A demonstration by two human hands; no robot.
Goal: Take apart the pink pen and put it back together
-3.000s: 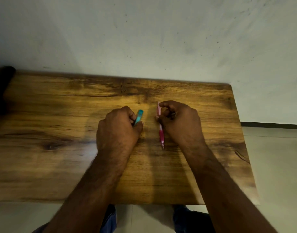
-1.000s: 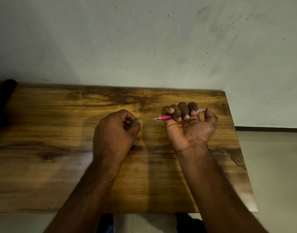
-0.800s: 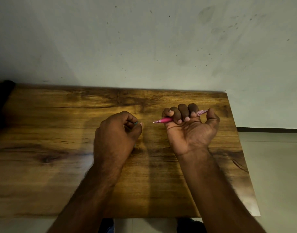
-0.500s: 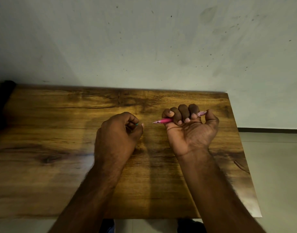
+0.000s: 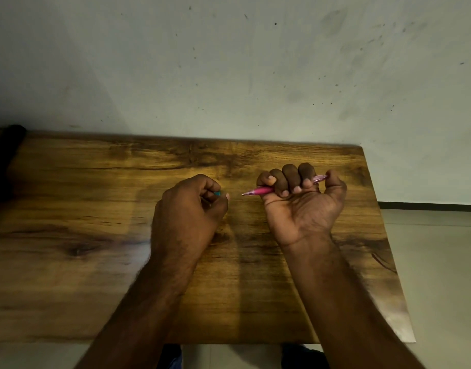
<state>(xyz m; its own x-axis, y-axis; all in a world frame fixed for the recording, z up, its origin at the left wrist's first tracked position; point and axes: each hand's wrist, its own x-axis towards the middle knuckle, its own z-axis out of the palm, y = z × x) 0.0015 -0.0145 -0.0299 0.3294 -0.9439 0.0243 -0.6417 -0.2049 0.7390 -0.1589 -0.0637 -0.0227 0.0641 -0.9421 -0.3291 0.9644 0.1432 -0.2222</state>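
pink pen (image 5: 261, 190), brown wood-grain table (image 5: 96, 187)

The slim pink plastic pen (image 5: 261, 191) sits right of the frame's centre, lying nearly level, its clear pointed tip aimed left and its pale translucent rear end poking out to the right, slightly higher. Its middle is hidden by curled fingers.

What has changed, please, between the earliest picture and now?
The right hand has lifted the pink pen off the table, turned palm up, and grips it crosswise, tip pointing left. The left hand stays fisted around a teal pen.
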